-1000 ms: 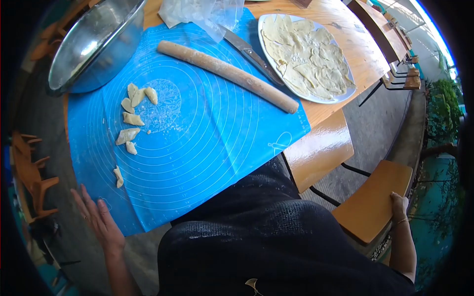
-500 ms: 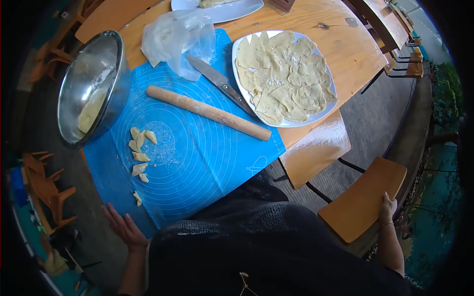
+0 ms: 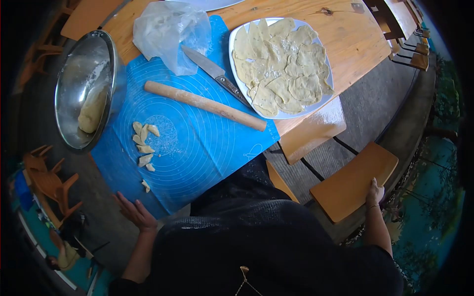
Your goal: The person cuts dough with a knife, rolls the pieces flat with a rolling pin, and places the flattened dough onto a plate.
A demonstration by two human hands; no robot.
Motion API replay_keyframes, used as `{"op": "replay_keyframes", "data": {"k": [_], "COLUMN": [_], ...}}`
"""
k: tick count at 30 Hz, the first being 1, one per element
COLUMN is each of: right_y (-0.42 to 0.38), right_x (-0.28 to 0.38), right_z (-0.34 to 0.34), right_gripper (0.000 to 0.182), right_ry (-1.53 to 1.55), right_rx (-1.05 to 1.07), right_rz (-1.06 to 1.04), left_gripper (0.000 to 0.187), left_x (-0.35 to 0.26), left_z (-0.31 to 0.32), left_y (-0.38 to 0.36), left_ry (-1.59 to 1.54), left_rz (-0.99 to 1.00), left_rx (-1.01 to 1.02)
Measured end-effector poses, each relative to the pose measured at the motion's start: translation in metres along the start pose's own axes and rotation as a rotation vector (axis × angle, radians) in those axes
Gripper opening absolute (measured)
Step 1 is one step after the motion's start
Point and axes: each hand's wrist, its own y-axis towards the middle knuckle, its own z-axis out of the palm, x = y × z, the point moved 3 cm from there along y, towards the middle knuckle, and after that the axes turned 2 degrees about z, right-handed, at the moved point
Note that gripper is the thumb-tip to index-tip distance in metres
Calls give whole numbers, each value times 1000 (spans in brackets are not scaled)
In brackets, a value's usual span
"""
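My left hand (image 3: 135, 212) is open, fingers stretched out, beside the near left corner of the blue baking mat (image 3: 197, 172). With my right hand (image 3: 375, 193) I grip the edge of a wooden chair's backrest (image 3: 345, 185), thumb on top. Small dough scraps (image 3: 144, 149) lie on the floured left part of the mat. A wooden rolling pin (image 3: 205, 105) rests across its middle. Behind the pin, a knife (image 3: 210, 68) lies between a plastic bag (image 3: 173, 34) and a white plate (image 3: 330, 98) of thin, overlapping dough sheets (image 3: 281, 66).
A steel bowl (image 3: 113, 74) with a dough lump (image 3: 92, 113) stands tilted at the table's left. Another wooden seat (image 3: 313, 130) is against the table's right side. Orange plastic chairs (image 3: 49, 180) stand at far left, near another person (image 3: 66, 254).
The view has shifted a little. My right hand and the chair's backrest appear farther up and left, and a wooden seat edge now shows beside my lap. My left hand stays open.
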Motion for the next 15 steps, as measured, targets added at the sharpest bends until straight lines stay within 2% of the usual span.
{"op": "replay_keyframes", "data": {"k": [2, 6, 9, 15], "right_y": [-3, -9, 1, -1], "right_x": [7, 18, 10, 24], "right_z": [-1, -1, 1, 2], "right_gripper": [54, 58, 63, 73], "right_ry": [-43, -23, -154, -275], "right_rx": [-41, -23, -27, -58], "right_rz": [-44, -45, -89, -13], "left_gripper": [63, 64, 65, 73], "left_x": [2, 5, 1, 5], "left_z": [3, 6, 5, 7], "left_y": [0, -2, -2, -2], "left_ry": [-4, 18, 45, -2], "left_rz": [-41, -10, -81, -86], "left_rx": [32, -37, -2, -46]}}
